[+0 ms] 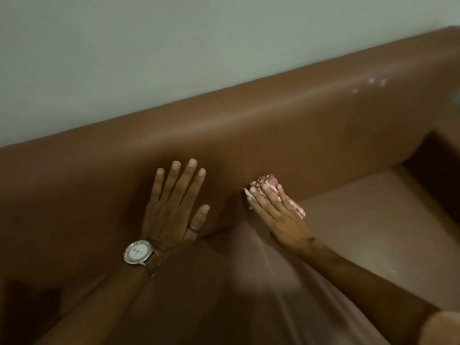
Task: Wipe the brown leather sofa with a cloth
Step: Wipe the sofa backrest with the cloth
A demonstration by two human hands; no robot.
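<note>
The brown leather sofa (273, 115) fills the view, its rounded backrest running from lower left to upper right, with the seat below it. My left hand (174, 205) lies flat on the lower backrest, fingers spread, holding nothing; it wears a ring and a wristwatch. My right hand (276, 215) presses a folded red-and-white cloth (270, 184) against the backrest, just above the crease where it meets the seat. The fingers cover much of the cloth.
A pale grey-green wall (174, 46) stands directly behind the backrest. A few whitish marks (373, 83) show on the backrest at the upper right. The seat cushion (373, 232) stretches to the right, and a sofa arm rises at the far right edge.
</note>
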